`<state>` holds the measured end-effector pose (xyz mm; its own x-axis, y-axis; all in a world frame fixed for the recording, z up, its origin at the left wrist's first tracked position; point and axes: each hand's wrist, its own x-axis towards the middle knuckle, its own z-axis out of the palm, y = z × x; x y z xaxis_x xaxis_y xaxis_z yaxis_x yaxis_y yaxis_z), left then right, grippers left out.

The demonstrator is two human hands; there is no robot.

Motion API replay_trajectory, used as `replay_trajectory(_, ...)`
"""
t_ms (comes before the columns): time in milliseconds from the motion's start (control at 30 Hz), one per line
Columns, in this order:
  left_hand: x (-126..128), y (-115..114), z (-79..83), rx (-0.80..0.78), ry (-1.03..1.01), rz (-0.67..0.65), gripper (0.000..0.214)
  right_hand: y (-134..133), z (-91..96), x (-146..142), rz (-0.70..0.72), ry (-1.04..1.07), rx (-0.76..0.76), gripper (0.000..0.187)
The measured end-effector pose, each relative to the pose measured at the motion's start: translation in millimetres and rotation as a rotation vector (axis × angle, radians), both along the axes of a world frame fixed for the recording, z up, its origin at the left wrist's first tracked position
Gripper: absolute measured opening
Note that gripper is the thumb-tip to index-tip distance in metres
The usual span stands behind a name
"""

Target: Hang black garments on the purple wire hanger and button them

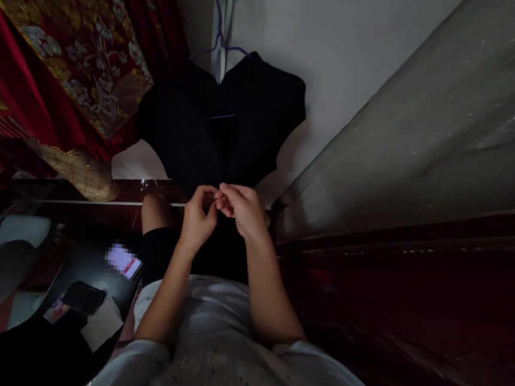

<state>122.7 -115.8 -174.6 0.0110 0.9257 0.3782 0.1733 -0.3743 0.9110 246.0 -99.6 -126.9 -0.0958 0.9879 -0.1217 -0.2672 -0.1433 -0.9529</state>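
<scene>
A black garment (pixel 265 109) hangs from a purple hanger (pixel 217 44) in front of me, with its collar open. My left hand (pixel 198 215) is in front of its lower part, thumb and fingers curled towards each other. Close beside it, my right hand (pixel 243 208) has its fingers closed, the fingertips meeting those of the left. Whatever the fingertips pinch is too small and dark to make out. I cannot tell whether they grip the black cloth behind them.
Red curtain (pixel 123 79) with gold and silver patterns hangs at the upper left. A grey sheet-like surface (pixel 416 129) slopes on the right. At lower left, a dark tabletop (pixel 75 261) bears a lit phone (pixel 130 266), a black phone-like object (pixel 83 298) and pale paper (pixel 102 323).
</scene>
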Motion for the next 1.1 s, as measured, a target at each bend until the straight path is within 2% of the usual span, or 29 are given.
replay_trajectory(100, 5.7, 6.5, -16.0, -0.059, 0.060, 0.063, 0.033, 27.0, 18.1, -1.1, -0.109, 0.024, 0.062, 0.031)
replay_trajectory(200, 13.2, 11.1, -35.0, -0.101, 0.144, 0.113, 0.036, 64.8, 53.2, 1.2, -0.164, -0.014, 0.128, 0.040)
replay_trajectory(267, 18.7, 11.3, -43.4, -0.105, 0.198, 0.080, 0.036, 87.4, 80.7, 3.6, -0.163, -0.055, 0.140, 0.037)
replay_trajectory(367, 23.6, 11.9, -45.9, -0.081, 0.268, -0.034, 0.037, 107.1, 114.1, 6.1, -0.143, -0.108, 0.159, 0.032)
replay_trajectory(467, 19.7, 21.0, -36.1, -0.046, 0.361, -0.135, 0.043, 110.9, 126.0, 7.9, -0.149, -0.122, 0.209, 0.035)
replay_trajectory(533, 12.6, 33.8, -18.8, -0.020, 0.445, -0.198, 0.047, 108.7, 123.0, 8.9, -0.169, -0.142, 0.266, 0.037)
replay_trajectory(600, 4.0, 50.8, 11.0, 0.056, 0.485, -0.233, 0.048, 105.1, 116.7, 9.3, -0.183, -0.169, 0.320, 0.036)
replay_trajectory(633, -0.1, 60.1, 30.5, 0.117, 0.477, -0.225, 0.046, 103.0, 114.1, 9.2, -0.186, -0.181, 0.338, 0.036)
replay_trajectory(700, -7.0, 78.2, 75.6, 0.372, 0.420, -0.176, 0.046, 98.5, 112.1, 8.9, -0.178, -0.208, 0.356, 0.036)
replay_trajectory(767, -11.4, 92.7, 121.5, 0.567, 0.415, -0.067, 0.047, 93.8, 115.0, 9.1, -0.160, -0.238, 0.387, 0.037)
replay_trajectory(833, -12.4, 100.8, 159.1, 0.628, 0.496, -0.001, 0.043, 89.1, 121.2, 10.4, -0.137, -0.271, 0.434, 0.038)
replay_trajectory(867, -11.6, 102.4, 173.0, 0.630, 0.560, 0.014, 0.035, 87.3, 124.6, 11.5, -0.124, -0.285, 0.461, 0.038)
replay_trajectory(933, -7.3, 101.9, 190.9, 0.592, 0.687, 0.021, 0.018, 86.0, 129.5, 14.4, -0.111, -0.313, 0.499, 0.038)
replay_trajectory(1000, -2.0, 100.4, 199.3, 0.534, 0.774, 0.034, 0.011, 89.3, 129.2, 17.3, -0.107, -0.328, 0.504, 0.039)
replay_trajectory(1100, -4.4, 107.5, 206.1, 0.535, 0.754, 0.081, 0.008, 101.8, 114.3, 18.9, -0.122, -0.333, 0.445, 0.041)
